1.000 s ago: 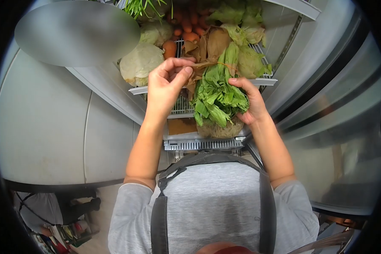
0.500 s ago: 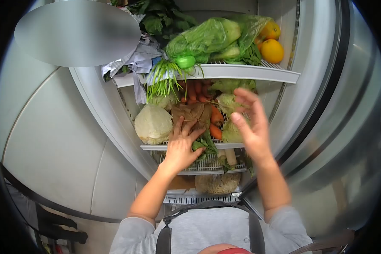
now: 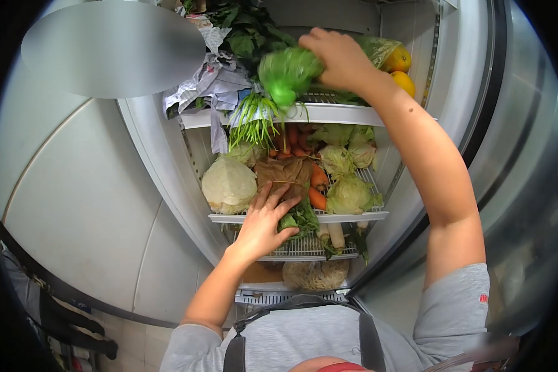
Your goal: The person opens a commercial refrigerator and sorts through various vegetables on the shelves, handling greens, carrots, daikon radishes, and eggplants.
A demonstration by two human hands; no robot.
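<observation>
On the upper shelf, my right hand (image 3: 338,59) is closed on a green plastic bag of leafy vegetables (image 3: 288,68), blurred by motion. The bag is bunched up in a bright green knot at its lower end. Lower down, my left hand (image 3: 266,220) lies with fingers spread on a brown paper bundle (image 3: 284,170) on the middle shelf. Green leaves (image 3: 301,217) stick out of the bundle's near end beside my left thumb.
Cabbage (image 3: 229,185), carrots (image 3: 317,198) and lettuce heads (image 3: 352,195) flank the bundle. Chives (image 3: 252,124) in newspaper (image 3: 198,80) hang over the upper shelf edge (image 3: 328,113). Oranges (image 3: 403,82) sit at right. White stalks (image 3: 335,235) lie below. The glass door (image 3: 508,204) stands open.
My right hand has moved up from the middle shelf to the upper one and taken hold of the green bag, shifting it. My left hand stays on the paper bundle.
</observation>
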